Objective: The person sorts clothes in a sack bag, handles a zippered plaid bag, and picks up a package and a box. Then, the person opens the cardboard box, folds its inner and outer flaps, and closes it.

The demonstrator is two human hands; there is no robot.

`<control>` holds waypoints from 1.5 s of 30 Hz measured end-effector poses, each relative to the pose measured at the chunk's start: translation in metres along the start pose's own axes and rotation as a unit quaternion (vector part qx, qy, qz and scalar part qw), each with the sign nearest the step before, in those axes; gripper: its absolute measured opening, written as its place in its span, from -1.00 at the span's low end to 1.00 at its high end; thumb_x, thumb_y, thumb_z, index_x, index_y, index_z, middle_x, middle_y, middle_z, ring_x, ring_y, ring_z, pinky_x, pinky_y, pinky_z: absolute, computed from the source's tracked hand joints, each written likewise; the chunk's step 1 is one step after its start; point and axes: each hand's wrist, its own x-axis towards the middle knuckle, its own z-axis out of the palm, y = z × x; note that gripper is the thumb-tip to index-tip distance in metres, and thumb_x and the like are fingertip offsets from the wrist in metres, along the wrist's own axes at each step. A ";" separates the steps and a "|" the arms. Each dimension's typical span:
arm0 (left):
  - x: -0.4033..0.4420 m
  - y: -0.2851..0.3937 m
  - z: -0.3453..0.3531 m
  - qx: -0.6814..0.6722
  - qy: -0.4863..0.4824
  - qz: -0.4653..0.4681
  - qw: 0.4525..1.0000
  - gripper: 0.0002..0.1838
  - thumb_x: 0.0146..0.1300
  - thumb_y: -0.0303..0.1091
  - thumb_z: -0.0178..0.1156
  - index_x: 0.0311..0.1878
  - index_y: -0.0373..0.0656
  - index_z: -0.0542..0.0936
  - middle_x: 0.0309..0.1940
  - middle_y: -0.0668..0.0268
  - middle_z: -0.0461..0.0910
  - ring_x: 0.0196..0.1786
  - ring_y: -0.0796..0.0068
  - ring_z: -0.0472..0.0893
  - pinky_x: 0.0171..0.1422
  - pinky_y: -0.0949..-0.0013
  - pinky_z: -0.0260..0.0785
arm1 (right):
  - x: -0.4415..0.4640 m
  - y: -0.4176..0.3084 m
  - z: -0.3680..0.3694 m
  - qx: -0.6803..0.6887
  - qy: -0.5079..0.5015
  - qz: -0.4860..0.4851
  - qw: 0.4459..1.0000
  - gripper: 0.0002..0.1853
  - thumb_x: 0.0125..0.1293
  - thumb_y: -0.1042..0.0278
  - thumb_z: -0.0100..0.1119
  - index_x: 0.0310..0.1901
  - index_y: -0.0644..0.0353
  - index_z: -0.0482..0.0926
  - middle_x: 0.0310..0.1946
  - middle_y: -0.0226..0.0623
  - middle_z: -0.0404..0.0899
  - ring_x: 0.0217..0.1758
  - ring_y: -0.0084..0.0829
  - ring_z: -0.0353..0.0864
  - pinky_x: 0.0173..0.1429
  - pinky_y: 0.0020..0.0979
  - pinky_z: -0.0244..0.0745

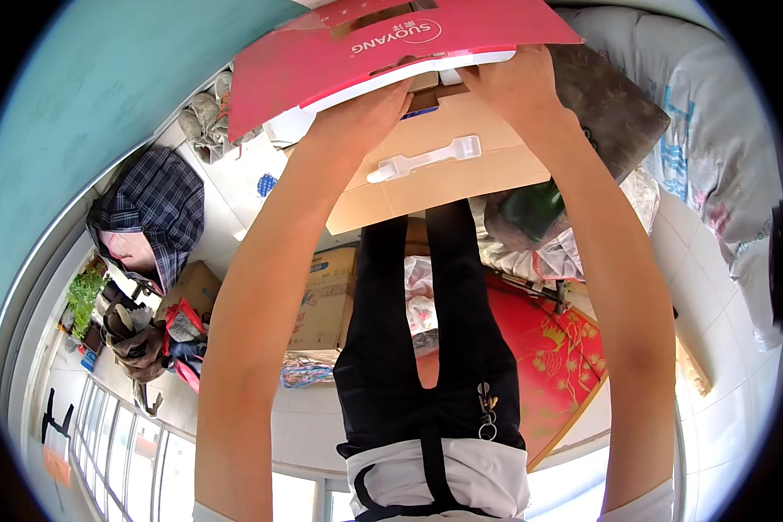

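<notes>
We locate the open carton point(309, 74) at twelve o'clock. Our left hand point(364, 120) sits at twelve, our right hand point(518, 85) at one, beneath its red edge; hidden fingertips prevent determining either grip. A white plastic handle point(428, 159) lies against the brown flap point(357, 198).

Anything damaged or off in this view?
Possibly: the red box lid has an uneven brown patch around its slot, as if the printed surface had torn. Also untidy: the plaid cloth lies bunched near the teal wall. No spill visible.
</notes>
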 end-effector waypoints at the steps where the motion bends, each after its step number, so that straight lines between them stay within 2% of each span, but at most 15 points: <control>1: 0.002 0.000 -0.003 -0.012 -0.013 -0.006 1.000 -0.51 0.29 -0.03 0.39 0.21 -0.03 0.64 0.18 0.27 0.63 0.25 0.23 0.61 0.28 0.14 0.53 | 0.003 0.007 -0.007 -0.028 -0.027 0.003 0.999 -0.67 0.16 0.12 0.49 -0.11 0.09 0.72 -0.13 -0.23 0.72 -0.13 -0.11 0.74 -0.02 -0.11 0.64; 4: 0.002 -0.016 -0.004 -0.054 0.086 0.026 0.994 -0.49 0.31 0.00 0.38 0.24 -0.05 0.63 0.16 0.21 0.66 0.23 0.22 0.63 0.28 0.17 0.52 | 0.010 0.016 -0.023 -0.061 -0.076 0.020 0.995 -0.79 0.23 0.20 0.40 -0.21 0.15 0.70 -0.19 -0.18 0.71 -0.20 -0.10 0.72 -0.09 -0.18 0.66; 6: 0.025 -0.037 -0.034 -0.238 -0.056 -0.040 0.969 -0.36 0.37 0.08 0.36 0.35 -0.15 0.57 0.15 0.10 0.68 0.11 0.19 0.69 0.20 0.18 0.56 | 0.018 0.014 -0.036 -0.006 -0.022 -0.012 1.000 -0.83 0.17 0.33 0.35 -0.25 0.21 0.67 -0.26 -0.03 0.68 -0.16 -0.02 0.69 -0.07 -0.16 0.68; 8: 0.045 -0.047 -0.054 -0.323 -0.265 -0.253 0.873 -0.40 0.43 0.05 0.32 0.34 -0.19 0.58 0.20 0.10 0.67 0.16 0.27 0.68 0.18 0.20 0.57 | 0.026 0.007 -0.045 0.024 -0.064 0.011 0.998 -0.81 0.18 0.29 0.34 -0.27 0.23 0.67 -0.26 -0.05 0.69 -0.14 -0.02 0.71 -0.10 -0.07 0.67; 9: 0.036 -0.059 -0.029 -0.426 -0.059 -0.161 0.888 -0.54 0.54 -0.10 0.23 0.32 -0.20 0.58 0.19 0.18 0.67 0.21 0.37 0.66 0.26 0.28 0.52 | 0.026 0.005 -0.047 0.036 -0.068 0.033 0.997 -0.80 0.17 0.28 0.34 -0.28 0.23 0.66 -0.28 -0.05 0.69 -0.15 -0.02 0.71 -0.11 -0.07 0.67; 10: 0.051 -0.066 -0.053 -0.506 -0.174 -0.217 0.817 -0.47 0.52 -0.40 0.21 0.50 -0.15 0.41 0.28 0.13 0.59 0.33 0.27 0.60 0.38 0.31 0.46 | 0.025 0.005 -0.049 0.047 -0.073 0.056 0.995 -0.80 0.17 0.28 0.34 -0.30 0.24 0.66 -0.29 -0.06 0.68 -0.16 -0.03 0.71 -0.12 -0.07 0.67; 12: 0.058 -0.083 -0.062 -0.559 -0.148 -0.216 0.787 -0.57 0.57 -0.42 0.13 0.42 -0.28 0.43 0.21 0.14 0.63 0.22 0.33 0.66 0.26 0.40 0.51 | 0.023 0.006 -0.049 0.067 -0.077 0.089 0.991 -0.82 0.17 0.27 0.34 -0.30 0.20 0.67 -0.27 -0.05 0.69 -0.15 0.01 0.71 -0.10 -0.06 0.68; 15: 0.060 -0.088 -0.070 -0.552 -0.195 -0.221 0.780 -0.53 0.48 -0.45 0.21 0.40 -0.28 0.45 0.34 0.08 0.52 0.40 0.22 0.53 0.47 0.20 0.39 | 0.019 0.006 -0.047 0.095 -0.087 0.131 0.983 -0.76 0.27 0.16 0.37 -0.21 0.15 0.70 -0.19 -0.22 0.71 -0.18 -0.11 0.73 -0.07 -0.16 0.66; 19: 0.046 -0.079 -0.063 -0.517 -0.169 -0.185 0.818 -0.68 0.58 -0.37 0.11 0.29 -0.21 0.59 0.20 0.30 0.66 0.27 0.43 0.63 0.39 0.39 0.41 | 0.009 0.001 -0.045 0.148 -0.131 0.135 0.971 -0.71 0.25 0.08 0.44 -0.18 0.12 0.74 -0.21 -0.32 0.72 -0.13 -0.15 0.76 -0.05 -0.19 0.66; 27: -0.019 -0.043 -0.077 -0.649 -0.271 -0.272 0.658 -0.77 0.57 -0.43 0.09 0.08 -0.30 0.67 0.00 0.27 0.75 0.10 0.46 0.71 0.18 0.36 0.53 | -0.034 -0.030 -0.070 0.206 -0.083 0.133 0.966 -0.84 0.37 0.27 0.33 -0.15 0.15 0.70 -0.24 -0.27 0.70 -0.20 -0.21 0.75 -0.18 -0.24 0.65; 30: -0.059 -0.024 -0.091 -0.673 -0.245 -0.350 0.603 -0.80 0.55 -0.47 0.08 0.07 -0.29 0.66 -0.01 0.25 0.75 0.08 0.47 0.71 0.13 0.39 0.52 | -0.041 -0.054 -0.098 0.239 -0.045 0.124 0.962 -0.81 0.36 0.37 0.33 -0.03 0.15 0.66 -0.23 -0.25 0.68 -0.24 -0.24 0.74 -0.21 -0.28 0.64; 33: -0.111 -0.003 -0.087 -0.668 -0.105 -0.475 0.563 -0.80 0.53 -0.46 0.12 0.11 -0.26 0.62 0.01 0.27 0.72 0.09 0.50 0.69 0.10 0.39 0.51 | -0.026 -0.071 -0.125 0.232 -0.024 0.104 0.967 -0.71 0.36 0.44 0.33 0.10 0.16 0.60 -0.20 -0.22 0.64 -0.25 -0.30 0.72 -0.19 -0.30 0.61; 37: -0.161 0.027 -0.081 -0.554 -0.005 -0.607 0.570 -0.64 0.47 -0.35 0.25 0.24 -0.29 0.54 0.12 0.24 0.65 0.19 0.49 0.60 0.16 0.36 0.50 | 0.006 -0.083 -0.129 0.196 -0.053 0.048 0.978 -0.71 0.33 0.45 0.36 0.07 0.18 0.61 -0.17 -0.22 0.65 -0.20 -0.27 0.72 -0.15 -0.26 0.62; 41: -0.180 0.059 -0.066 -0.589 0.060 -0.649 0.478 -0.50 0.42 -0.37 0.30 0.34 -0.35 0.45 0.15 0.12 0.62 0.19 0.38 0.60 0.33 0.25 0.45 | 0.020 -0.107 -0.098 0.080 -0.161 -0.053 0.982 -0.63 0.25 0.41 0.43 0.07 0.18 0.57 -0.04 -0.21 0.61 -0.04 -0.14 0.71 -0.08 -0.15 0.67; 45: -0.194 0.066 -0.049 -0.609 0.086 -0.635 0.467 -0.68 0.41 -0.41 0.28 0.17 -0.32 0.58 -0.11 0.24 0.71 -0.05 0.48 0.68 0.10 0.38 0.53 | 0.022 -0.120 -0.066 -0.057 -0.242 -0.112 0.962 -0.47 0.21 0.40 0.46 0.20 0.17 0.49 0.19 -0.10 0.48 0.15 -0.09 0.62 0.07 -0.12 0.68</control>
